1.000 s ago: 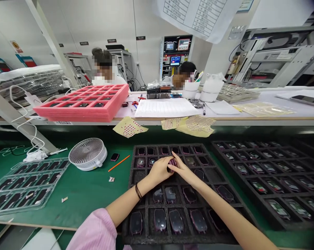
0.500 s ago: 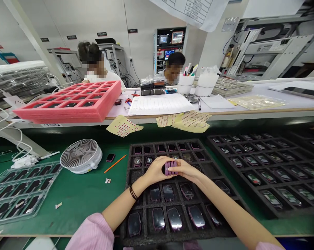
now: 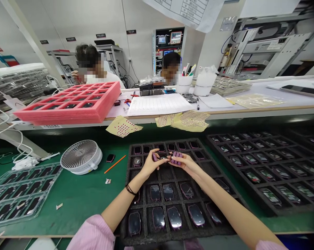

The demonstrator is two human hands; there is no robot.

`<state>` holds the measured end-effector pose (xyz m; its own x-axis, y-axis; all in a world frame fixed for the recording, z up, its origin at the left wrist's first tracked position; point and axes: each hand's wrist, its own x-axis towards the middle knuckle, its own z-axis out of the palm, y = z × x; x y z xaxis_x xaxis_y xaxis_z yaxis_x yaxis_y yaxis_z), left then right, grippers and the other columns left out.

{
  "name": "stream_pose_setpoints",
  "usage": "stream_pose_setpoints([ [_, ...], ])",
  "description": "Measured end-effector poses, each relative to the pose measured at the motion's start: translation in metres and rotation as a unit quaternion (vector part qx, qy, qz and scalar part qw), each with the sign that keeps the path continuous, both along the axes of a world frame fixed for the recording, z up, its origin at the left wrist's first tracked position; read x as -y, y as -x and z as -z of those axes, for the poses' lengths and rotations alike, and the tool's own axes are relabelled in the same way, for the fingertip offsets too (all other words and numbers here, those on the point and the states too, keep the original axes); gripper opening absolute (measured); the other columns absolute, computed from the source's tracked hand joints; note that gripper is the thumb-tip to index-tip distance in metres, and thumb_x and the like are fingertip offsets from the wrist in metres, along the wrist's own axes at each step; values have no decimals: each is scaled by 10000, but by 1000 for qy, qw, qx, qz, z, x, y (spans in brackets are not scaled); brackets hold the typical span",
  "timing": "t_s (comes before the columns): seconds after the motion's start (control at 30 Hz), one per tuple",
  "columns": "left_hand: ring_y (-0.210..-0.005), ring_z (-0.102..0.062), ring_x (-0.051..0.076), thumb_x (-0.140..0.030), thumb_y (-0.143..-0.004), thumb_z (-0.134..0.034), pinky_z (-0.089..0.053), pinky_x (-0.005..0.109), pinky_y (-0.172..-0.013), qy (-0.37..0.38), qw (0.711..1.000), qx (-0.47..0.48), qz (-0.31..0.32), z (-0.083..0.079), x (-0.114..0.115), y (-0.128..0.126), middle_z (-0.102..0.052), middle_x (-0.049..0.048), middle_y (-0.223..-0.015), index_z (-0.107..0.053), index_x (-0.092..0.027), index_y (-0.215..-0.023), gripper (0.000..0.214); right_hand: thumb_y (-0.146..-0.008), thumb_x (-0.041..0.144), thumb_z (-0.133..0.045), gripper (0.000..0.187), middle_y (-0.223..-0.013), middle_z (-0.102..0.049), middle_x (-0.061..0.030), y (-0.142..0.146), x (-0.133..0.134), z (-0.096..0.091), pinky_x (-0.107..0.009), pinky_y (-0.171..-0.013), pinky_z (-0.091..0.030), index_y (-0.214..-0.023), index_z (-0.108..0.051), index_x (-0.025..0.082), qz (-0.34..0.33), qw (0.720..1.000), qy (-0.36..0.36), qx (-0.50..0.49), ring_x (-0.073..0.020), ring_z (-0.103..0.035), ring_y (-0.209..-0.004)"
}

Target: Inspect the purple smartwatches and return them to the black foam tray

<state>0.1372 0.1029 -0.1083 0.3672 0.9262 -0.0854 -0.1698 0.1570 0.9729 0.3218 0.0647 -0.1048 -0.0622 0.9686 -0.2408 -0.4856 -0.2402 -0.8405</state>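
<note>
Over the black foam tray (image 3: pixel 146 205), my left hand (image 3: pixel 149 166) pinches one purple-framed watch case (image 3: pixel 154 157) between thumb and fingers. My right hand (image 3: pixel 190 166) is closed round a small stack of purple watch cases (image 3: pixel 176 158), held on edge. A narrow gap separates the two hands, and the left thumb reaches toward the stack. Several dark-screened watches lie in the tray's compartments, among them a watch (image 3: pixel 158 218) in the front row. The hands cover part of the tray's middle rows.
A second black tray (image 3: pixel 247 173) with watch parts lies to the right. On the left are a fan (image 3: pixel 81 156), a lone watch (image 3: pixel 110 158), an orange stick (image 3: pixel 115 164) and a clear plastic tray (image 3: pixel 46 189). The raised shelf holds a pink foam tray (image 3: pixel 94 116); two people sit behind it.
My hands have moved apart. One watch case is now away from the stack in my left hand, while the others stay in my right hand.
</note>
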Motion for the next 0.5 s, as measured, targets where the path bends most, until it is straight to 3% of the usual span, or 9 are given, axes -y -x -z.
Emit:
stream_pose_setpoints([
  [0.07, -556, -416, 62, -323, -637, -780, -256, 140, -395, 87, 995, 54, 17, -1, 1, -2, -460, -45, -747, -546, -191, -1118, 551, -543, 224, -876, 389, -882, -744, -96, 0, 0, 1, -410, -880, -545, -887, -715, 140, 7, 1000, 4, 3, -250, -717, -834],
  [0.13, -571, -424, 68, -332, -694, -704, -244, 149, -412, 123, 988, 82, 38, -4, 2, -3, -478, -27, -754, -574, -185, -1097, 448, -531, 216, -882, 392, -891, -744, -104, 2, 1, 2, -410, -879, -550, -877, -715, 139, 14, 1000, 6, 4, -254, -716, -842],
  [0.33, -683, -511, 100, -208, -653, -689, -373, 207, -541, 168, 971, 141, 90, -12, 4, 1, -572, 44, -890, -665, -154, -1046, 398, -503, 222, -897, 415, -859, -746, -90, 8, 2, 6, -421, -863, -561, -869, -720, 136, 20, 1000, 6, 16, -244, -714, -817],
  [0.5, -712, -527, 110, -188, -663, -703, -391, 225, -579, 157, 971, 161, 80, -10, 4, 3, -590, 61, -917, -698, -153, -1011, 350, -521, 220, -891, 425, -857, -743, -82, 10, 2, 11, -425, -885, -549, -900, -718, 139, 1, 1000, -3, 16, -244, -711, -846],
])
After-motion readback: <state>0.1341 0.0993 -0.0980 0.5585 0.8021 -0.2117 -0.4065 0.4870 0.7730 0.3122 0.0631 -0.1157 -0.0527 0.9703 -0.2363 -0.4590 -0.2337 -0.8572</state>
